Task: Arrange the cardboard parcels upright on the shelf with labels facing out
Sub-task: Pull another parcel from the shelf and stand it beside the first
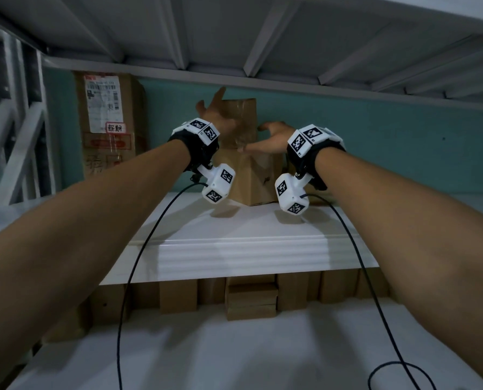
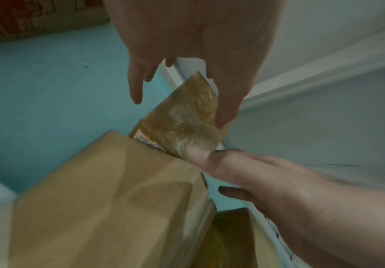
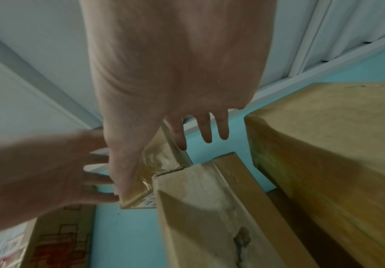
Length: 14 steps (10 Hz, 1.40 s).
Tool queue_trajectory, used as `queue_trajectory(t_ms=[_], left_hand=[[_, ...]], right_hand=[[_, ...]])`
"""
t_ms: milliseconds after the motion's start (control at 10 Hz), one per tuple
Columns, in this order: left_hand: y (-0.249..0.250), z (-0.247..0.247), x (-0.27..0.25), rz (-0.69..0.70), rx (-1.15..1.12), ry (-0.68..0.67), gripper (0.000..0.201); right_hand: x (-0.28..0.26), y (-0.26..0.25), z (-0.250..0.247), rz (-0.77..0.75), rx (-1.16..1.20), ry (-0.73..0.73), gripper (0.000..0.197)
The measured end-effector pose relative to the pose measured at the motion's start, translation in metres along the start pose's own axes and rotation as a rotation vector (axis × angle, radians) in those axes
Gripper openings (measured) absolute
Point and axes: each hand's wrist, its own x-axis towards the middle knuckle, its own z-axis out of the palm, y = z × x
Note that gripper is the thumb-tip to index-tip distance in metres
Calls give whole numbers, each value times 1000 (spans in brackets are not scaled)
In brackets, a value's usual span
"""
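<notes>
A small taped parcel [image 1: 241, 119] stands upright at the back of the white shelf [image 1: 234, 235], behind a lower brown parcel [image 1: 251, 178]. The left hand [image 1: 220, 116] — fingers spread, loose — reaches at its left side; the right hand [image 1: 271, 136], fingers straight, touches its front with the thumb. A tall labelled box [image 1: 109, 125] stands well to the left.

Dim, wrist views blurry, wide-angle edge warp.
</notes>
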Motion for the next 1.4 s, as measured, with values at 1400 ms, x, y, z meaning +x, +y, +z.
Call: queue_trajectory(t_ms=[1400], left_hand=[[-37,8,-13,-105,389,-194,87]], right_hand=[[-1,-6,-79,79,-92,352,81]])
